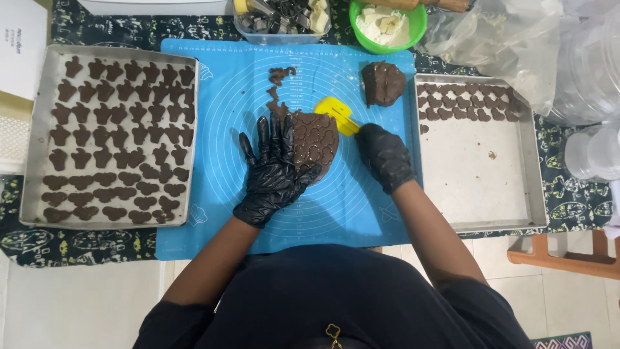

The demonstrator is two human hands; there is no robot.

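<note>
Black-gloved left hand (274, 169) lies open, flat beside the stamped dough sheet (314, 140); at three o'clock, the right hand (385, 157) grips a yellow scraper (337, 114).

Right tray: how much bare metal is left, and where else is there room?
The right tray is bare below its top rows of cut-outs. The blue mat is free along its near edge. The left tray is packed full.
</note>
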